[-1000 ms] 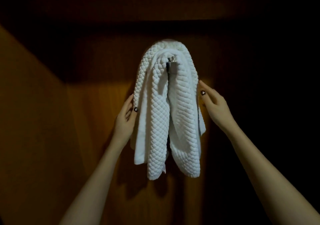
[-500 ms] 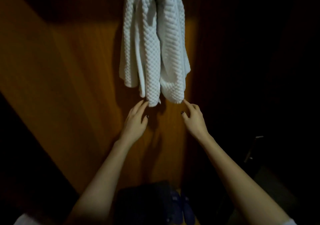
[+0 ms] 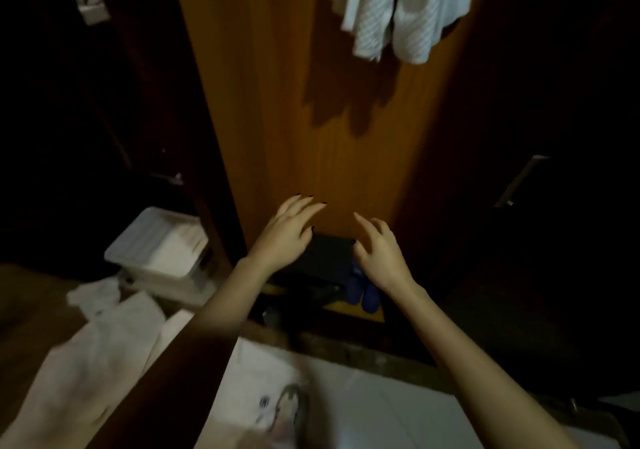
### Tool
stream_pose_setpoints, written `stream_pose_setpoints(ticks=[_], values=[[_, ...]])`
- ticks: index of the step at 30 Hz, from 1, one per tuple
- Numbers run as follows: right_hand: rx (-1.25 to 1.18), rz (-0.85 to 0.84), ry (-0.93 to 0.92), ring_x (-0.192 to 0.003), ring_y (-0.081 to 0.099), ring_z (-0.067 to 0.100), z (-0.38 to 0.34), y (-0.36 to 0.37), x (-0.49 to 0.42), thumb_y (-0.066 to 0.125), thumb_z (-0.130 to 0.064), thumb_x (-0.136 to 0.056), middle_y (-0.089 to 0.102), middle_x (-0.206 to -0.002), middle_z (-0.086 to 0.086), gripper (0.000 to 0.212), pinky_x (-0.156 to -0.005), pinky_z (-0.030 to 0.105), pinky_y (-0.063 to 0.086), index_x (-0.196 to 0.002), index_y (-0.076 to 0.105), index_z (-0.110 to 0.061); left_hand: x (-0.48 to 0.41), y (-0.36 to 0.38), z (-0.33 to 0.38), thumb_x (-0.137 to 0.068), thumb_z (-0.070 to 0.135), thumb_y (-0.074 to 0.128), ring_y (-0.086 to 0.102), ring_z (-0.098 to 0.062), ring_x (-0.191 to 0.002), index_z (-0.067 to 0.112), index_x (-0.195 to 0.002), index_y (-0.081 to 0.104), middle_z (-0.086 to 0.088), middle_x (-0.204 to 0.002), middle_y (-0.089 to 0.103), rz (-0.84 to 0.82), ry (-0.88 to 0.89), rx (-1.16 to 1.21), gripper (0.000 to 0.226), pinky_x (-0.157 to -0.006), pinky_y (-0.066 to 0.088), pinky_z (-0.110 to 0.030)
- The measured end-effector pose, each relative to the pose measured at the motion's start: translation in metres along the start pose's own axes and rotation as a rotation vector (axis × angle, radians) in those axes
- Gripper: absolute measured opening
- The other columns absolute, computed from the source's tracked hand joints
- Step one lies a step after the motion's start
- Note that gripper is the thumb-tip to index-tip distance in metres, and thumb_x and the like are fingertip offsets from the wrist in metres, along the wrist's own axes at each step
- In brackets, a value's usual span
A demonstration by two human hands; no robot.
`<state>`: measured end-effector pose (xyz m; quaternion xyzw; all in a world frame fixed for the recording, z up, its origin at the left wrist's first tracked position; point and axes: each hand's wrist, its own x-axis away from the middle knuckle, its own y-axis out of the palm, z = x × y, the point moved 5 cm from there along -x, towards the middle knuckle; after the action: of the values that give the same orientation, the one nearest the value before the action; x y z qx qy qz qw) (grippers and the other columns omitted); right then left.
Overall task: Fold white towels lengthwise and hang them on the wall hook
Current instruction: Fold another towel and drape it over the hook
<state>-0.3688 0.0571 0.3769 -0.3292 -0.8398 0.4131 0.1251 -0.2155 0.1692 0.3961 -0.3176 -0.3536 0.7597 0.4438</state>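
Note:
The lower ends of the white textured towels (image 3: 398,12) hang against the wooden panel (image 3: 304,119) at the top of the view; the hook is out of frame. My left hand (image 3: 289,234) is well below them, fingers spread and empty. Just to its right, my right hand (image 3: 379,251) is also empty, fingers loosely apart. Neither hand touches the towels. More white cloth (image 3: 104,344) lies on the floor at lower left.
A white lidded bin (image 3: 159,248) stands on the floor at left. A dark box (image 3: 325,258) and blue slippers (image 3: 362,293) sit at the panel's base. A dark door with a metal handle (image 3: 519,180) is at right. White floor tiles (image 3: 381,407) lie below.
Both hands have dropped away from the towels' lower ends and hang free. The view has tilted down and left, so the floor, bin and cloth now show.

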Motion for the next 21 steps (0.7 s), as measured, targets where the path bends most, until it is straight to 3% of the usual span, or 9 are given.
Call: stream_pose_setpoints(ticks=[12,21], values=[[0.196,-0.43,0.109,-0.133,0.035,0.04,0.039,0.188,0.104,0.056,-0.025,-0.095,0.033,-0.147,0.019,0.062,-0.108,0.047,0.037,-0.152,0.029,-0.021,0.202,0.099,-0.119,-0.091,0.004,0.049,0.032,-0.029,-0.135,0.012,-0.141,0.043,-0.012,-0.145,0.042,-0.111,-0.403,0.016,0.051,-0.113,0.021,-0.033],[0.428,-0.597,-0.022,-0.132,0.034,0.038,0.164,0.418,0.134,0.055,-0.027,-0.096,0.031,-0.15,0.016,0.057,-0.106,0.043,0.035,-0.15,0.034,-0.024,0.322,0.315,-0.282,-0.09,0.008,0.053,0.037,-0.027,-0.132,0.017,-0.146,0.035,-0.01,-0.143,0.044,-0.254,-0.569,-0.029,0.06,-0.106,0.035,-0.036]])
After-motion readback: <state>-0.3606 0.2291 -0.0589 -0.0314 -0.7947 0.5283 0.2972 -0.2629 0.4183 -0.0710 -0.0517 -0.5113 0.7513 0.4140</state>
